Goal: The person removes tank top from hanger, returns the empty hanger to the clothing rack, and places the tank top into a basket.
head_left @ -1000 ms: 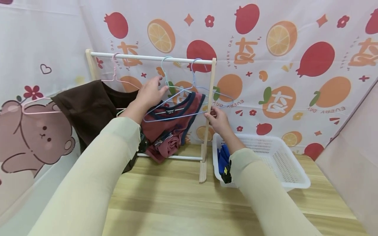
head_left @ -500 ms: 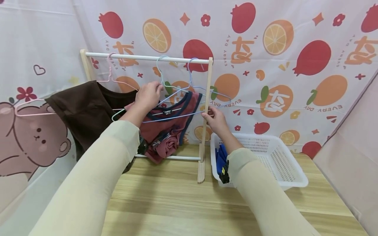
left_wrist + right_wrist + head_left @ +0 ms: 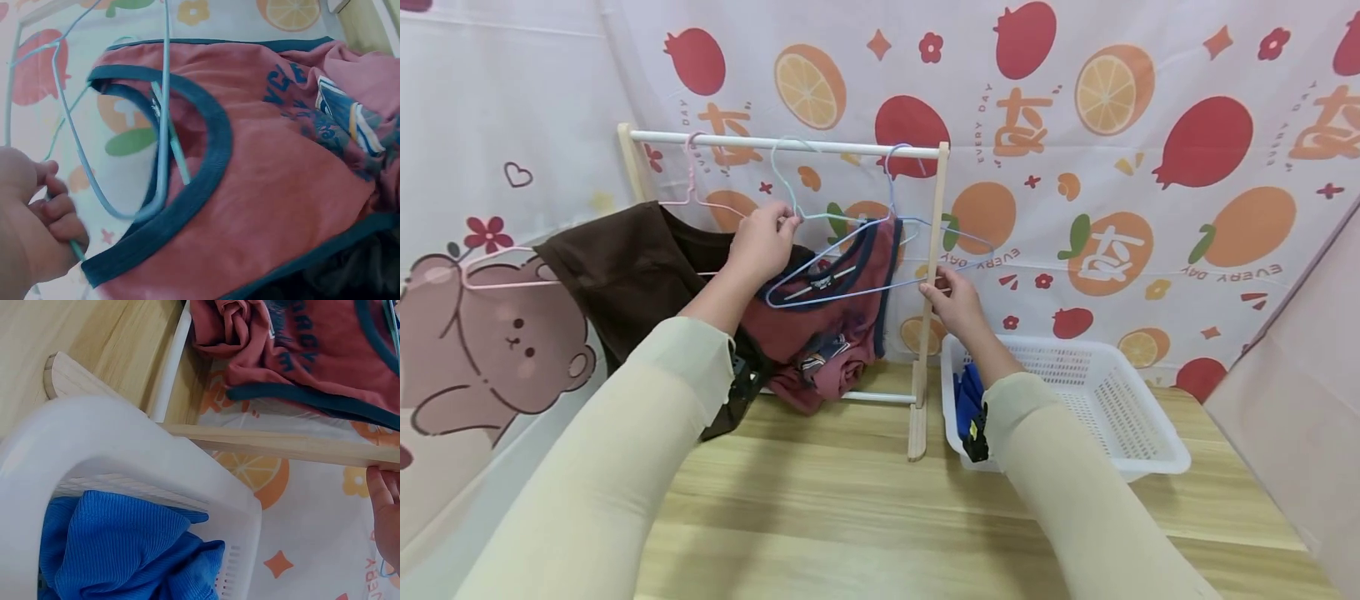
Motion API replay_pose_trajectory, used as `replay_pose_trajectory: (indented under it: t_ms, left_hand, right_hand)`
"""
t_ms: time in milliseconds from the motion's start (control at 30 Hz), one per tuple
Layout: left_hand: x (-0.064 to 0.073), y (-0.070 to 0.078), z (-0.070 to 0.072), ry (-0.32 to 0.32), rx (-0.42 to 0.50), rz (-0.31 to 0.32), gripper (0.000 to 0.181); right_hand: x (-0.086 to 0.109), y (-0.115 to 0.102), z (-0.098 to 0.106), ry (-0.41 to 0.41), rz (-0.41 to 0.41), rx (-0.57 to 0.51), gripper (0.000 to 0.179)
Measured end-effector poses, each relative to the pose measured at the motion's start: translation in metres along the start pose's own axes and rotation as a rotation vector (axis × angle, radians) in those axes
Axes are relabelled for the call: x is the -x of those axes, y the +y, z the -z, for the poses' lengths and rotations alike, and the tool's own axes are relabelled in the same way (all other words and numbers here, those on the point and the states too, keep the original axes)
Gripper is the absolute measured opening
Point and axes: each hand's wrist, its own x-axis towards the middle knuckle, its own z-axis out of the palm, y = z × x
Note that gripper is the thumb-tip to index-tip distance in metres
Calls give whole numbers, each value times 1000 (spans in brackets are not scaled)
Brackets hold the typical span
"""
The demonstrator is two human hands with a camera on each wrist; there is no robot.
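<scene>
My left hand [image 3: 766,242] pinches the mint-green hanger [image 3: 782,171] just below its hook, which is at the rack's top bar. A reddish sleeveless top [image 3: 269,169] with navy trim hangs on this hanger, its lower part bunched up. In the head view my right hand [image 3: 955,300] holds the right wooden post of the clothes rack [image 3: 937,225], thumb in front. A bare blue hanger [image 3: 842,296] hangs from the bar, in front of the top and close to the right hand. The left wrist view shows the left fingers [image 3: 62,215] curled round the green wire.
Dark brown clothing [image 3: 625,258] hangs on a pink hanger [image 3: 691,171] at the rack's left. Right of the rack, a white plastic basket [image 3: 1138,408] holds blue ribbed cloth [image 3: 125,544]. All stand on a wooden table [image 3: 820,500] before a fruit-print curtain [image 3: 1075,50].
My left hand has closed on the green hanger and moved it left along the bar, the reddish top shifting with it. The right hand has stayed at the post.
</scene>
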Motion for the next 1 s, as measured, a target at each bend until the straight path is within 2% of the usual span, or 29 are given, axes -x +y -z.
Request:
replay_pose_trajectory:
  t_ms: [100,200,333,533,633,767,1000]
  left_hand:
    - [7,-18,0,-59,67,-5,29]
    - [16,-34,-2,-83,101,7,26]
    - [29,-49,-2,-99,146,44,26]
    - [53,-70,-5,-150,280,140,27]
    - [65,-78,-12,-112,293,152,27]
    - [83,-83,-21,-39,279,128,30]
    - [116,-92,-28,60,268,115,27]
  right_hand:
    - [0,0,-2,-1,-2,7,47]
    - [1,-1,-3,-5,1,10,47]
    - [1,-3,-2,-9,-4,21,47]
    - [2,-8,1,-10,-47,46,47]
    - [6,-10,4,-2,-61,103,49]
    - [12,-11,7,12,-64,170,53]
    - [25,-5,8,7,-68,191,59]
